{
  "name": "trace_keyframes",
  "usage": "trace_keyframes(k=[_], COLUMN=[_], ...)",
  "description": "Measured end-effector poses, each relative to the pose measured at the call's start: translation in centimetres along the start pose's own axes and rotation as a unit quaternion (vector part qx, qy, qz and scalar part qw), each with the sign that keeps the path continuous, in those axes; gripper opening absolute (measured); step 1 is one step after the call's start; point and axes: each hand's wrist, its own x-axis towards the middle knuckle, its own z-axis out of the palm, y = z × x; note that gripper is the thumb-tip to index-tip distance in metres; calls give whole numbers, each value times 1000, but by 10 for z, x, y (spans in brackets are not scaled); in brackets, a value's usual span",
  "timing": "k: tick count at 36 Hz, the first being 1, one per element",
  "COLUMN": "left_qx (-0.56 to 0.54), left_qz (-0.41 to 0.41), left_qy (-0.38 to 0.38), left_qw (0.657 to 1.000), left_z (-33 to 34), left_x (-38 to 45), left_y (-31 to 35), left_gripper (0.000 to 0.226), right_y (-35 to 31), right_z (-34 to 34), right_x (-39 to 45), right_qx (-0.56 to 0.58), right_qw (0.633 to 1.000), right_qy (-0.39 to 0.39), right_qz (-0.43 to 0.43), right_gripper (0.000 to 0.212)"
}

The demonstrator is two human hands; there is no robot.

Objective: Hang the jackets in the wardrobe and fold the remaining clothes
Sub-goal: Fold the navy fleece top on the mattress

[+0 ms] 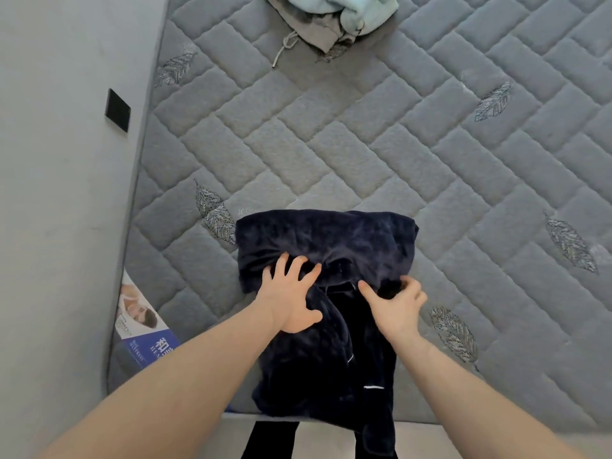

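While spread fingers press, navy garment lies beneath.

This is a bedroom in a home. A big grey mattress with a quilted top lies next to a plain wall. Soft clothes lie on it.

A fleece garment is lying at the mattress's near edge; a clothes pile is sitting at the far edge, well apart.
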Motion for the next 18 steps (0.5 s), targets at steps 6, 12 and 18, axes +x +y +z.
trace_keyframes(k=[6, 12, 18], left_qx=[44, 87, 129], left_qz=[-28, -12, 15], left_qy=[-8, 5, -6], left_qw=[999, 996, 992], left_z=[-1, -4, -15], left_x=[3, -1, 1], left_y=[12, 10, 4], left_gripper=[99, 96, 90], right_y=[70, 81, 8], right_z=[-19, -31, -50], right_x=[-72, -100, -101], right_qx=[90, 149, 259], right_qw=[966, 934, 949], right_qy=[-139, -222, -120], right_qz=[197, 238, 133], right_gripper=[84, 59, 90])
